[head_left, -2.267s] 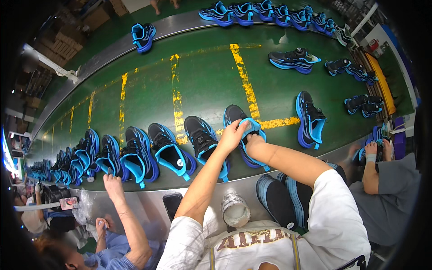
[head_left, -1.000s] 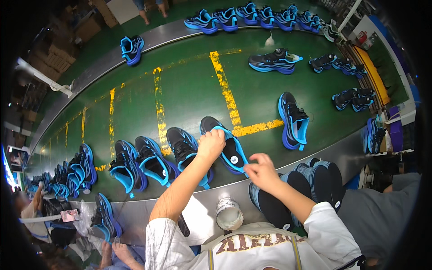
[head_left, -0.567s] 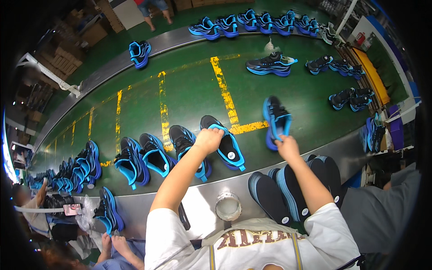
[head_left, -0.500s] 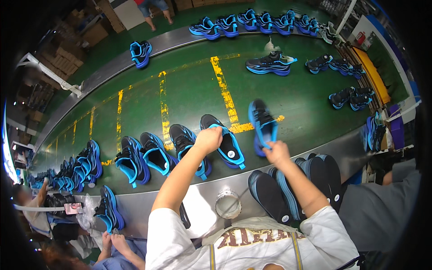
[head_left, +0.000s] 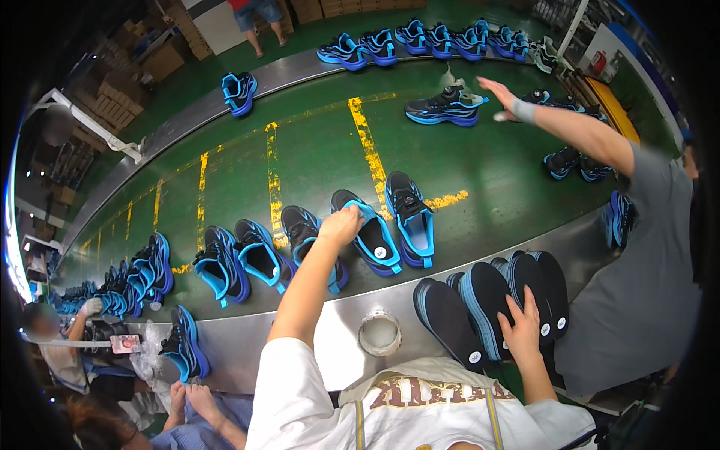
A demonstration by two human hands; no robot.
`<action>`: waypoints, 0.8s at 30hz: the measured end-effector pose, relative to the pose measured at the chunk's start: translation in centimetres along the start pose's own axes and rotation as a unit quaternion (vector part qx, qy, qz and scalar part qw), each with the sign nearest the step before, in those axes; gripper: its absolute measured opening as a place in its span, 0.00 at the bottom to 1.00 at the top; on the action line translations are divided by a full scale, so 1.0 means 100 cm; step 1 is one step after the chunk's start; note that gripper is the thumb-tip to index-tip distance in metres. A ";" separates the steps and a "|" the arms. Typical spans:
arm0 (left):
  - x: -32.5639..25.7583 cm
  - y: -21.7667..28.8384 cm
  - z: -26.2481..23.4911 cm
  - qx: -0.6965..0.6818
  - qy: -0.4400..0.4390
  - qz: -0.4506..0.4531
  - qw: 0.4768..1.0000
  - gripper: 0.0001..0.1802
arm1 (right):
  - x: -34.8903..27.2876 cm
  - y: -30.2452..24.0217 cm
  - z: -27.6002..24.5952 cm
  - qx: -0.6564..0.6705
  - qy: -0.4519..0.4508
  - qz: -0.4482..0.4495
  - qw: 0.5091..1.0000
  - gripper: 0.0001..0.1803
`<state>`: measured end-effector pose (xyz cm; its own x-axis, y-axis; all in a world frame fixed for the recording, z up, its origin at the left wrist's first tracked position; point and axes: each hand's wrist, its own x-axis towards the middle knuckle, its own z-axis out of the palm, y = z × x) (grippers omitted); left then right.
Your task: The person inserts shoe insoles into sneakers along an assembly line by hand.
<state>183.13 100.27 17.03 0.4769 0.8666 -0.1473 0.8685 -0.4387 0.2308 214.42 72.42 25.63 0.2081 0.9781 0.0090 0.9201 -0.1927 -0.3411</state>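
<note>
My left hand (head_left: 343, 225) is closed on the opening of a black and blue sneaker (head_left: 373, 241), whose insole bears a round white sticker. Right beside it stands another sneaker (head_left: 411, 225), with a paler inside. My right hand (head_left: 523, 328) rests with spread fingers on the stacks of black insoles (head_left: 480, 307) at the near edge; it grips none of them. These stacks show blue-striped sides and round white stickers at the heels. To the left of my left hand, a sneaker (head_left: 300, 229) is partly covered by my forearm.
From the right, a co-worker's hand (head_left: 506, 101) reaches toward a sneaker (head_left: 442, 109) on the green belt (head_left: 322, 161). More sneakers (head_left: 221, 262) line the belt's near side and the far metal ledge (head_left: 292, 71). A round container (head_left: 379, 334) stands before me.
My right hand has let go of the sneaker, now standing beside the left one, and has moved down to the insoles. A co-worker's arm has come in from the right.
</note>
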 end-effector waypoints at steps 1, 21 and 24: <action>0.002 -0.005 0.003 0.002 0.011 0.025 1.000 0.17 | -0.009 0.004 -0.002 0.003 0.010 0.018 1.000 0.22; -0.064 0.016 -0.048 -0.684 0.316 -0.139 0.643 0.12 | -0.010 0.005 -0.017 0.093 -0.081 0.143 0.982 0.28; -0.080 0.017 -0.056 -0.717 0.339 -0.097 0.602 0.12 | 0.000 0.015 -0.029 0.153 -0.104 0.141 0.973 0.25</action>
<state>180.07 93.89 23.99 -0.2021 0.9793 0.0089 -0.3419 -0.0790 0.9364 216.75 71.87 27.81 0.3365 0.8911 -0.3045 0.6882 -0.4534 -0.5664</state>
